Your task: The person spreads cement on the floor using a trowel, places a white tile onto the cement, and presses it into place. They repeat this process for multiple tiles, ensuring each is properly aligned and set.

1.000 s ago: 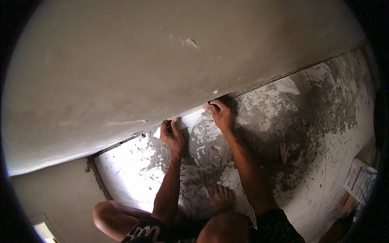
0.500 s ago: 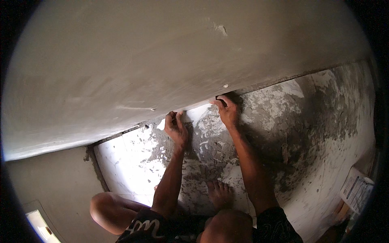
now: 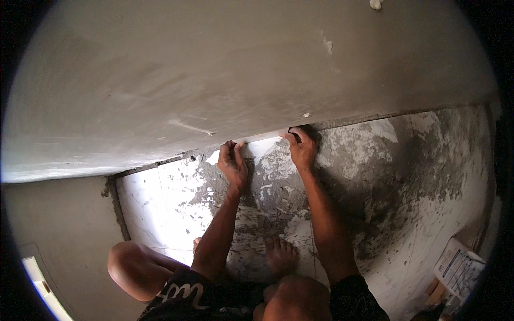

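Observation:
My left hand (image 3: 233, 165) and my right hand (image 3: 301, 151) are at the foot of a grey plastered wall (image 3: 214, 69), fingers curled over a narrow pale strip (image 3: 269, 134) lying along it. Each hand pinches the strip, one toward either end; some fingertips are hidden behind it. Below it, the white tiled floor (image 3: 140, 208) is smeared with grey cement and white patches, and my bare foot (image 3: 280, 255) rests on it between my arms.
A shorter grey wall (image 3: 64, 224) meets the long one at the left, with a pale framed opening (image 3: 42, 282) low in it. A white printed container (image 3: 455, 265) and pieces of wood (image 3: 432, 289) lie at the lower right. My bent knee (image 3: 131, 262) is at the lower left.
The view has turned, so the wall's base runs less steeply across it. Both hands appear a little higher and further right, still on the strip.

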A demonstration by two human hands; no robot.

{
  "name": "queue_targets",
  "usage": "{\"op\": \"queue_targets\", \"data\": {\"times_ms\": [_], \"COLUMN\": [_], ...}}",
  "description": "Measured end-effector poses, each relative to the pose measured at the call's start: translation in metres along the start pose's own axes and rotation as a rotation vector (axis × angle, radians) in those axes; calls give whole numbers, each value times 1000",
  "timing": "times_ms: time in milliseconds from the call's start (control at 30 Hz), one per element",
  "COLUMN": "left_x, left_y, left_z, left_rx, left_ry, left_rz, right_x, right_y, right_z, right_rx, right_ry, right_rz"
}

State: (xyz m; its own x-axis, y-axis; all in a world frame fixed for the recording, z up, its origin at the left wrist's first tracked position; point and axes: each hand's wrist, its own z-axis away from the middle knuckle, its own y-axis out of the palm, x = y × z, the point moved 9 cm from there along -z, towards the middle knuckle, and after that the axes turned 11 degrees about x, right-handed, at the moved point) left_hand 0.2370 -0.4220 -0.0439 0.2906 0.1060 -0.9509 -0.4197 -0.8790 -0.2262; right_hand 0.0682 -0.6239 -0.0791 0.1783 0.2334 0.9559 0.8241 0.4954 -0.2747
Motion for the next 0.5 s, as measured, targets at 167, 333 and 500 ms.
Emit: {"op": "queue_targets", "data": {"times_ms": [167,333,500], "left_x": [-2,-4,3], "left_y": [3,2,-2], "left_z": [0,0,0], "left_rx": [9,-1,17], "left_ry": [-1,13,-8], "left_rz": [2,-56,-34], "right_x": [-10,-16,-1], "right_y": [2,5,3], "right_z": [-3,-6,-4], "right_rx": [39,72,59], "right_ry": [-6,-19,-38], "right_rz": [1,-62,-47]}}
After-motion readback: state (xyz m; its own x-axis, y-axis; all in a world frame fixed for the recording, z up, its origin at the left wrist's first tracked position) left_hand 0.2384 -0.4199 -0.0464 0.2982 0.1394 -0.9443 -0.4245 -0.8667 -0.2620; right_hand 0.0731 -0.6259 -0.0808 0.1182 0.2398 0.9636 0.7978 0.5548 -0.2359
